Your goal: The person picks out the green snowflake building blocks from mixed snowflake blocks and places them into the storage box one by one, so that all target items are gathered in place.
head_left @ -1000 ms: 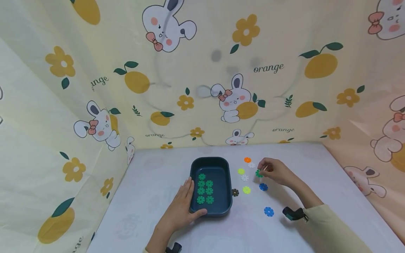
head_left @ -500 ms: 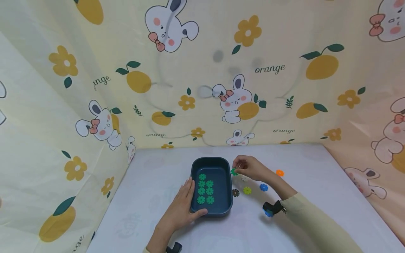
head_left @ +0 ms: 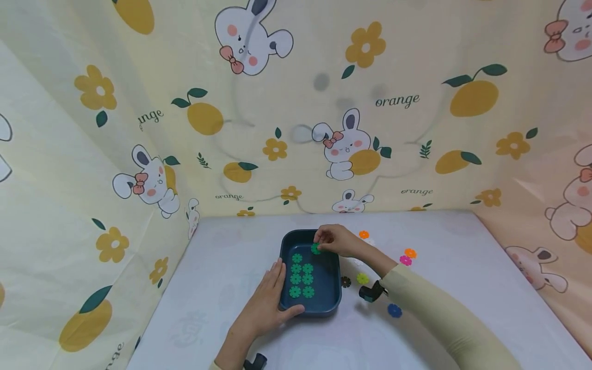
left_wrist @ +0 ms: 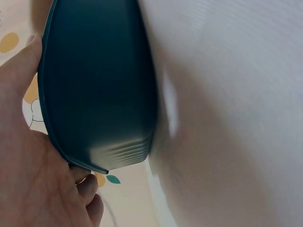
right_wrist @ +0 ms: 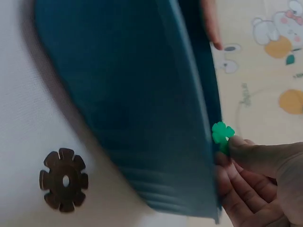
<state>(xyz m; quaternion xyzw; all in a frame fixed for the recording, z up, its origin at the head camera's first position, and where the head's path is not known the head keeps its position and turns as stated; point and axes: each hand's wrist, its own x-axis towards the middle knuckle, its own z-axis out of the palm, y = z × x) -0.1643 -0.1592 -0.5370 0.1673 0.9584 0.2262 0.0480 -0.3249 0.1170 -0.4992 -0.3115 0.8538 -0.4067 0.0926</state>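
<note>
In the head view a dark blue-green tray (head_left: 334,303) stands on the table. Inside it, green snowflake discs (head_left: 296,279) lie in two columns. My right hand (head_left: 339,240) is over the tray's far right part and pinches one more green snowflake disc (right_wrist: 221,134) between thumb and fingers; the right wrist view shows it at the rim. My left hand (head_left: 265,298) rests along the tray's left side, its fingers straight and its thumb on the near rim. From the left wrist, the thumb (left_wrist: 28,59) touches the rim.
Right of the tray lie a brown disc (head_left: 346,281), a yellow-green disc (head_left: 363,278), a blue disc (head_left: 394,310), a pink disc (head_left: 405,260) and two orange discs (head_left: 410,253). White discs are partly hidden by the right forearm. A patterned cloth (head_left: 277,103) hangs behind the table.
My right hand has carried the green snowflake disc leftward from the loose discs, across the right rim, to above the tray. The left hand stays at the tray's side.
</note>
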